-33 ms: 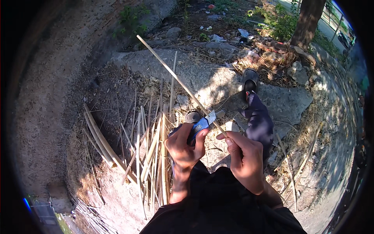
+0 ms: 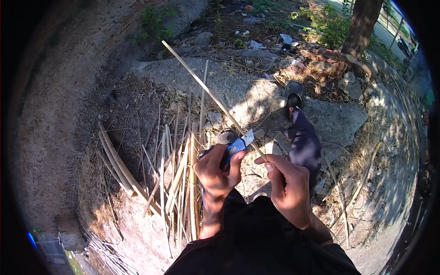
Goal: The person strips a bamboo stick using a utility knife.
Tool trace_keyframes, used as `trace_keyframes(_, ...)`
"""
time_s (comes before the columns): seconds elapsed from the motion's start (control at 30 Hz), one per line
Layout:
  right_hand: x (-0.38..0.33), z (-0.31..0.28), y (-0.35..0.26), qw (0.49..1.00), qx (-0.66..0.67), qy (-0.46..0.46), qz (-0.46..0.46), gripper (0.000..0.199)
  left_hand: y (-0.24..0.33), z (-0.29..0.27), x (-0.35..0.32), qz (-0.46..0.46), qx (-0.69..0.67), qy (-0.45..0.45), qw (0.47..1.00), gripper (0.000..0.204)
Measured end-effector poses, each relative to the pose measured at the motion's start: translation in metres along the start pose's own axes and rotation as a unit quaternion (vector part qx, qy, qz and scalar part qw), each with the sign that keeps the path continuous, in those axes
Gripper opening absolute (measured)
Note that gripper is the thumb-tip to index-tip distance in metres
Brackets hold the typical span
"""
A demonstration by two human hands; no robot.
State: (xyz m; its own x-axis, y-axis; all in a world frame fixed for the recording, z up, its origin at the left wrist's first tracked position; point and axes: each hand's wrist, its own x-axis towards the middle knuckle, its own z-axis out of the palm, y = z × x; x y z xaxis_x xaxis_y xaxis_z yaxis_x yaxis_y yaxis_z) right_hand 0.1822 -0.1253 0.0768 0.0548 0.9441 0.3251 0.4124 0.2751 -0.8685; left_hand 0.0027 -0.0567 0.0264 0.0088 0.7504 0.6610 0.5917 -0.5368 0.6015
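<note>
A long, thin bamboo stick [image 2: 201,84] slants from the far left down to my right hand [image 2: 290,185]. Thumb and forefinger of that hand pinch its near end. My left hand [image 2: 216,175] is closed around a knife [image 2: 237,146] with a blue handle and a short, broad, pale blade. The blade lies against the stick a little beyond my right fingertips; the exact contact is too small to make out. Part of the handle is hidden by my left fingers.
Loose bamboo strips [image 2: 183,178] lie in a pile left of my legs, with thicker curved pieces [image 2: 117,158] beside them. A large flat stone [image 2: 337,120] is under my right shoe [image 2: 294,94]. A tree trunk [image 2: 363,30] stands at the far right. Scattered litter [image 2: 256,45] lies beyond.
The stick's far tip has shifted very slightly to the right. Both hands and the knife stay practically where they were.
</note>
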Motion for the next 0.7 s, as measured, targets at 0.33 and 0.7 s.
trace_keyframes(0.33, -0.006, -0.017, 0.017, 0.996, -0.041, 0.059, 0.057, 0.017, -0.101, -0.073, 0.007, -0.169, -0.012, 0.132, 0.977, 0.053)
trace_keyframes(0.7, 0.008, 0.003, -0.002, 0.999, 0.023, -0.022, -0.019, 0.015, -0.019, -0.033, -0.012, -0.005, -0.068, -0.068, 0.995, 0.032)
